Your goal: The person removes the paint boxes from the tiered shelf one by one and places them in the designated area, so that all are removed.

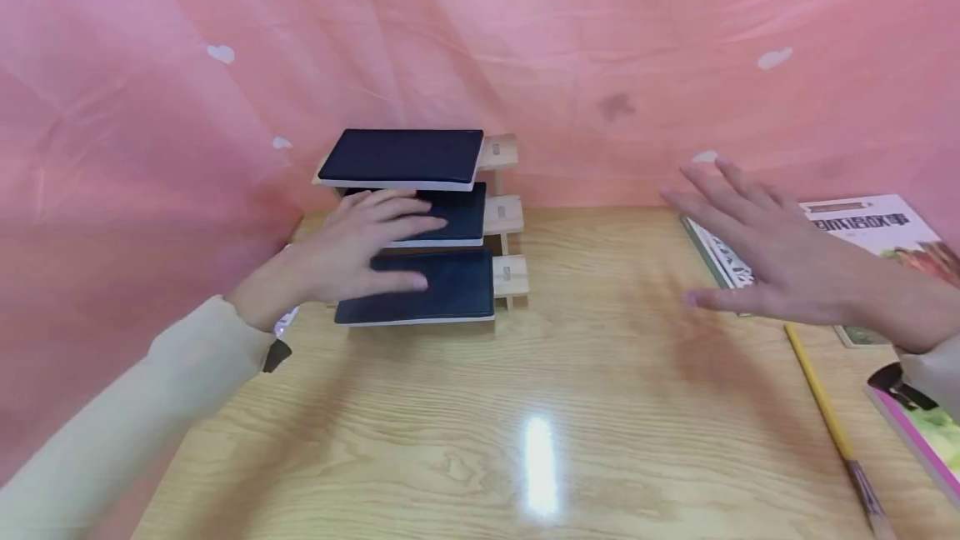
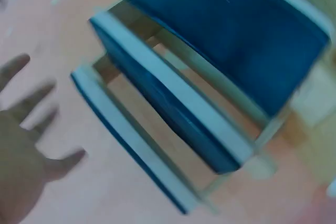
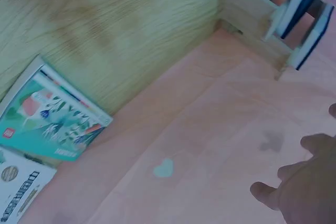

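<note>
My left hand (image 1: 348, 244) is held out flat, fingers spread, over a three-step wooden stand (image 1: 510, 275) on the left of the table. Each step carries a flat dark-blue panel with a white edge: a top one (image 1: 405, 155), a middle one (image 1: 465, 211) partly behind my fingers, and a bottom one (image 1: 453, 286). In the left wrist view the hand (image 2: 23, 156) is apart from the stand and holds nothing. My right hand (image 1: 787, 252), fingers also spread and grasping nothing, hovers above books on the right and partly hides a green-edged book (image 1: 723, 261).
A white-covered book (image 1: 870, 219) lies at the back right; a floral teal book (image 3: 55, 114) is beside it. A yellow-handled paintbrush (image 1: 817, 386) and a pink-edged booklet (image 1: 930, 440) lie nearer. Pink cloth (image 1: 585, 65) with hearts hangs behind the wooden table (image 1: 600, 357).
</note>
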